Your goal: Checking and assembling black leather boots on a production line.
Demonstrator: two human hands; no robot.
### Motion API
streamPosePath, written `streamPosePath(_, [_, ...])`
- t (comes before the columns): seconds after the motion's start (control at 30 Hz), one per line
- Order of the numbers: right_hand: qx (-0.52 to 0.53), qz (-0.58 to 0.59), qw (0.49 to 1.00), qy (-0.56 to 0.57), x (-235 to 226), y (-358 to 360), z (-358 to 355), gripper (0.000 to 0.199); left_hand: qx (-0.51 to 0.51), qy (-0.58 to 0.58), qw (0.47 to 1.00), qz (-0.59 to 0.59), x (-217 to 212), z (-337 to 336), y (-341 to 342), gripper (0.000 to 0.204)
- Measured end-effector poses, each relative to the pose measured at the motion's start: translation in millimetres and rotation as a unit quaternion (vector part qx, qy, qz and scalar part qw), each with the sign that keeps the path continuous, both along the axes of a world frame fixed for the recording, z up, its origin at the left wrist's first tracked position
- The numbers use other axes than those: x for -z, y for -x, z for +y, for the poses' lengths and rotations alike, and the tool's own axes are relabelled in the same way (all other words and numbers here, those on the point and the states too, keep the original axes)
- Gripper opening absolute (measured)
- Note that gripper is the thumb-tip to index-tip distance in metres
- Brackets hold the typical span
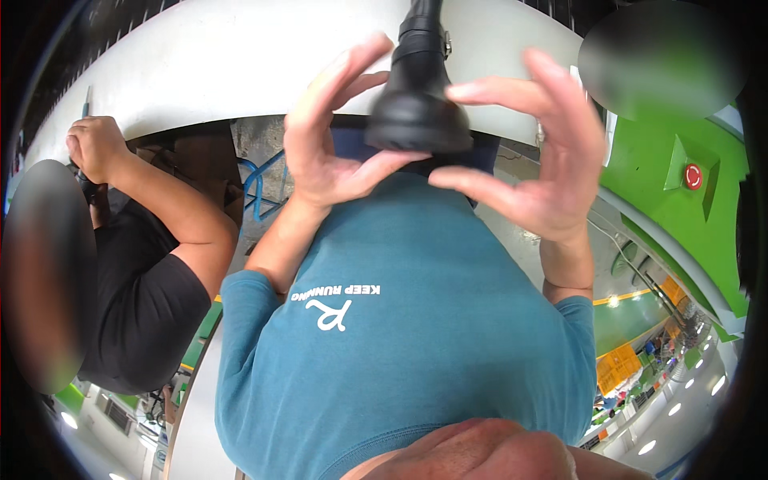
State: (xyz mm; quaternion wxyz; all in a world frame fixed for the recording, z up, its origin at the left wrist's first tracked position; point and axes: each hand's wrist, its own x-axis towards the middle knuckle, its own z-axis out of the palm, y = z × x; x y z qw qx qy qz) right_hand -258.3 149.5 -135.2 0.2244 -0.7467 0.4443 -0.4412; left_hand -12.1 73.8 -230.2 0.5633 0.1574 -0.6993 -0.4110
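Between my two hands is a black object, narrow and ribbed at its far part and flaring to a wide, rounded near end. A small metal piece shows on its right side. Its kind is unclear, and its near end is blurred. My left hand is held up on its left, fingers spread and curved, with the thumb reaching across by the wide end. On the other side my right hand has fingers and thumb wide apart. Its index fingertip is close to the object's side; whether either hand touches it I cannot tell.
A white table with a curved-looking edge lies ahead. At left a co-worker's hand grips a tool with a thin shaft. To the right stands a green machine panel with a red push button. Blue metal tubing shows below the table.
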Motion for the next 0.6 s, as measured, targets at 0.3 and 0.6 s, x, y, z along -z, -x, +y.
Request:
streamPosePath(0.3, [0.045,0.079,0.996,-0.021,85,-10,-12,0.077,-0.066,-0.14,0.982,-0.107,-14,-12,-72,0.086])
streamPosePath(0.6, [0.15,0.117,0.978,0.087,104,-57,-23,0.061,-0.197,0.062,0.912,-0.354,-2,-15,-58,0.069])
